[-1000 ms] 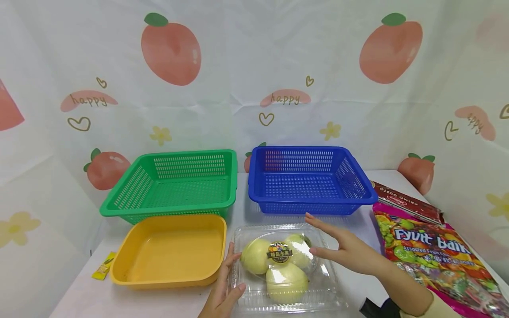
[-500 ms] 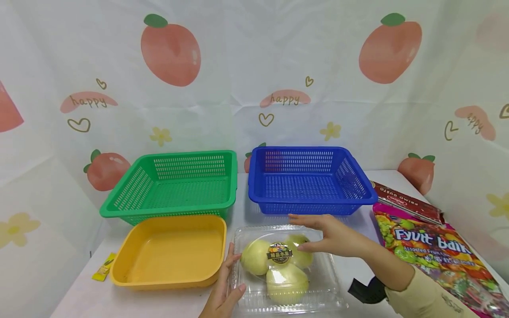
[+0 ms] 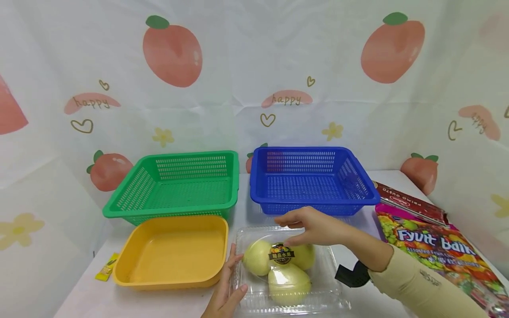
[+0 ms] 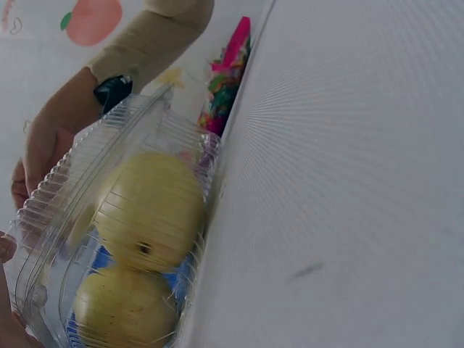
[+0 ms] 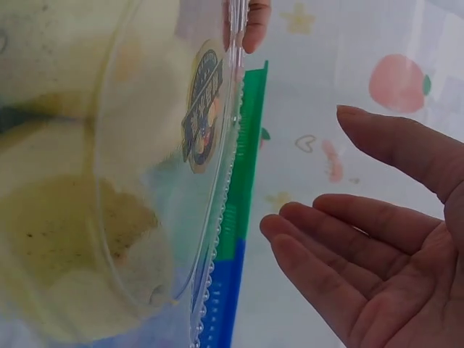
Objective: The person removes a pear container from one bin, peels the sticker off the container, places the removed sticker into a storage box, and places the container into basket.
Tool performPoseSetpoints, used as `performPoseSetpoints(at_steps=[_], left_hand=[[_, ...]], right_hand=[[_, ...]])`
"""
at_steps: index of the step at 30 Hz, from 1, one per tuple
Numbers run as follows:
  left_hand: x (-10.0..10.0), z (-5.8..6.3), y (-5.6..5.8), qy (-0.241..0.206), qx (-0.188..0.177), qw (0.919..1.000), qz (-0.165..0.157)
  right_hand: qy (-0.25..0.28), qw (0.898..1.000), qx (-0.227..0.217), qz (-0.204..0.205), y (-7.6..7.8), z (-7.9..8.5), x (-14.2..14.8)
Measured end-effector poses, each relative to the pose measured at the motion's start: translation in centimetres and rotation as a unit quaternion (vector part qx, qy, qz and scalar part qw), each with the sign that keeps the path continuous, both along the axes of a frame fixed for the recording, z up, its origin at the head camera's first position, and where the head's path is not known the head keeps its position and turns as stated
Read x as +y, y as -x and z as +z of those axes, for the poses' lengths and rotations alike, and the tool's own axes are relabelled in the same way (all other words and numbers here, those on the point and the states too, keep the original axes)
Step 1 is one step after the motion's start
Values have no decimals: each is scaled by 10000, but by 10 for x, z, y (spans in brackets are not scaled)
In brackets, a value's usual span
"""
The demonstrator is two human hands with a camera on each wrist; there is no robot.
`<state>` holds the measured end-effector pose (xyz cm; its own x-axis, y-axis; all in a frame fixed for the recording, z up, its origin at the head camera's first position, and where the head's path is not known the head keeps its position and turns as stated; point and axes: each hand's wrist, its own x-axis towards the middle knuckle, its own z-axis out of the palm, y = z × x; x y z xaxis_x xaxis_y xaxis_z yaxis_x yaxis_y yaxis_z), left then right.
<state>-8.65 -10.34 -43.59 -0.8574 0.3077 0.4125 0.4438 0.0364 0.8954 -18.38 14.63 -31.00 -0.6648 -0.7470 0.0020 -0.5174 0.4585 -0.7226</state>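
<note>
small yellow packet (image 3: 106, 267): far left on worktop (image 3: 87, 300), beside the tray
yellow tray (image 3: 171, 256): just in front of green basket (image 3: 195, 192), nothing seen inside either
left hand (image 3: 226, 287): fingers spread and fairly straight, touching left edge of the box
clear box (image 3: 326, 282): flat on worktop between the hands, in front of blue basket (image 3: 304, 185), lid on, sticker (image 3: 281, 255) on top, three pale fruits (image 3: 257, 258) inside
right hand (image 3: 310, 227): fingers loose, holding nothing, hovering above lid
candy bag (image 3: 441, 256): far right, dark red packet (image 3: 411, 203) behind
step in hand: likely left steadying, right positioning over box
next move calls for: probably right fingers meeting lid or rim, left bracing, light pressure since plastic looks thin
</note>
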Motion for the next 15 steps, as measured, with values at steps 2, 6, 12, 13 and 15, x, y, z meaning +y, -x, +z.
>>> performPoseSetpoints(at_steps=[2, 6, 12, 13, 15], left_hand=[[0, 1, 0, 24, -76, 10000, 46], [0, 1, 0, 65, 16, 9999, 77], [0, 1, 0, 97, -176, 9998, 94], [0, 1, 0, 99, -248, 9996, 93], [0, 1, 0, 123, -305, 9994, 93]], right_hand=[[-18, 9999, -35, 106, 3, 0, -4], [-64, 9994, -209, 284, 8, 1, -12], [-100, 9973, -628, 369, 13, -4, -20], [-119, 9969, -676, 374, 14, -4, -22], [-174, 9964, -727, 402, 15, -6, -24]])
